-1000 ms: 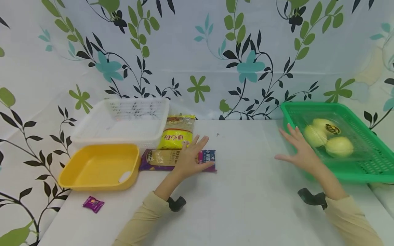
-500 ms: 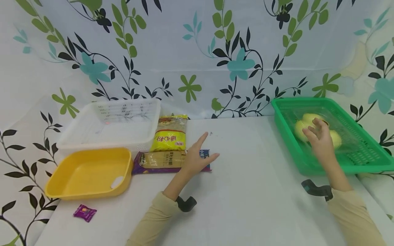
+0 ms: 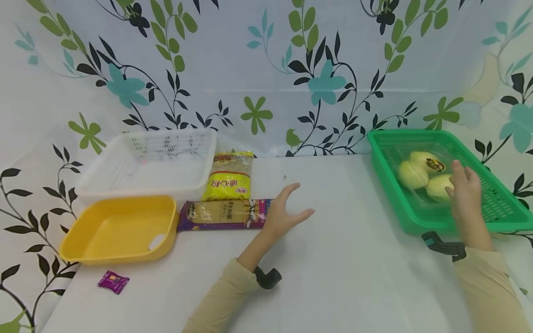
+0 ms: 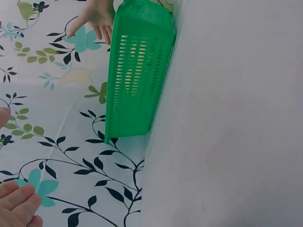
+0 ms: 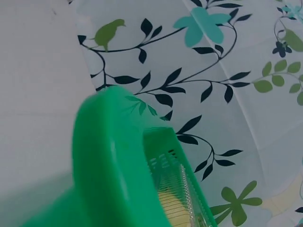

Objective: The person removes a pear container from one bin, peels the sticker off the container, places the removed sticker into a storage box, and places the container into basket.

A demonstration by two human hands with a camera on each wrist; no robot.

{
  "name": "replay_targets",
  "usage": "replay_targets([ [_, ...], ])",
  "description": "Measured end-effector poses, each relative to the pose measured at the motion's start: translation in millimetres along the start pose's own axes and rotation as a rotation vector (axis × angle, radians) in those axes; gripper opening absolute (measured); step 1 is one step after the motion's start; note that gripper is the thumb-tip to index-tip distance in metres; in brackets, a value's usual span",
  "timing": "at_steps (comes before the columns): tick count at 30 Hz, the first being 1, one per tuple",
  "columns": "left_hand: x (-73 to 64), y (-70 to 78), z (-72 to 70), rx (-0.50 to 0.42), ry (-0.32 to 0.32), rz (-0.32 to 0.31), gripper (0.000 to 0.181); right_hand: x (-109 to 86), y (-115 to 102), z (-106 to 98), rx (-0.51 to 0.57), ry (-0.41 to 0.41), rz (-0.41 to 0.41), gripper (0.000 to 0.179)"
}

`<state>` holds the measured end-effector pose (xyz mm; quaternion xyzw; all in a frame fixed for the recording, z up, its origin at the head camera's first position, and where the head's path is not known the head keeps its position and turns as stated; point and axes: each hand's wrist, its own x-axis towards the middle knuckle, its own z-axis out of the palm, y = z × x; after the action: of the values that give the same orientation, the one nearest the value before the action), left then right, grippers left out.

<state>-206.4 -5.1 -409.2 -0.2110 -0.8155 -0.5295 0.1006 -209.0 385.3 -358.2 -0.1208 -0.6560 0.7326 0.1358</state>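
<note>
Clock bearings read from mid-worktop (image 3: 333, 277), head view, 12 at the far edge. Nearest: beige sleeves (image 3: 226, 296) enter at 8 and 4, each with a black wrist mount (image 3: 268, 279) at the cuff. Left hand (image 3: 281, 215) at 10, close to centre: unloaded, thumb and forefinger spread wide apart, raised above the surface. In the head view it overlaps the 3 o'clock end of a long purple packet (image 3: 225, 213); contact cannot be told. Small purple sachet (image 3: 113, 282) lies at 8. Yellow tray (image 3: 116, 231) at 9, a whitish patch on its inner side. Purple packet lies crosswise between 9 and 10, its far end near the tray's 3 o'clock side.

Right hand (image 3: 468, 196) near 3, over the 4 o'clock part of a green basket (image 3: 433, 226). Left wrist view shows its thumb stretched out and fingers loosely hanging beside the rim; unloaded. Three pale yellow fruits (image 3: 439, 187) under clear film, one with a dark label, lie inside the basket toward its 10; the hand is just beside the nearest fruit, touch unclear. Basket itself stands at 2.

Farther: yellow pasta bag (image 3: 228, 180) at 10, just beyond the purple packet. White basket (image 3: 162, 171) to the bag's 9. Farthest, at 12: patterned cloth (image 3: 229, 60) with leaves and blue flowers
</note>
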Motion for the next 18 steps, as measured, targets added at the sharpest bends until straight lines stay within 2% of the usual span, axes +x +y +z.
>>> replay_targets([
  [3,4.5,3.6,6.5,-0.043,0.01,0.017,0.066,7.5,0,-3,0.053,-0.047,0.103,0.084],
  [6,8.8,6.7,16.3,-0.127,0.015,0.027,0.064,14.0,-2,-6,0.051,-0.075,0.171,0.086],
  [9,13.1,9.4,29.7,-0.217,0.009,0.022,0.063,18.3,-4,-13,0.064,-0.057,0.199,0.087],
  [12,16.8,14.2,44.3,-0.261,-0.005,0.02,0.063,22.4,-9,-23,0.07,-0.021,0.247,0.089],
  [18,20.3,27.7,70.4,-0.287,-0.048,0.025,0.064,34.1,-17,-43,0.262,-0.023,0.434,0.093],
])
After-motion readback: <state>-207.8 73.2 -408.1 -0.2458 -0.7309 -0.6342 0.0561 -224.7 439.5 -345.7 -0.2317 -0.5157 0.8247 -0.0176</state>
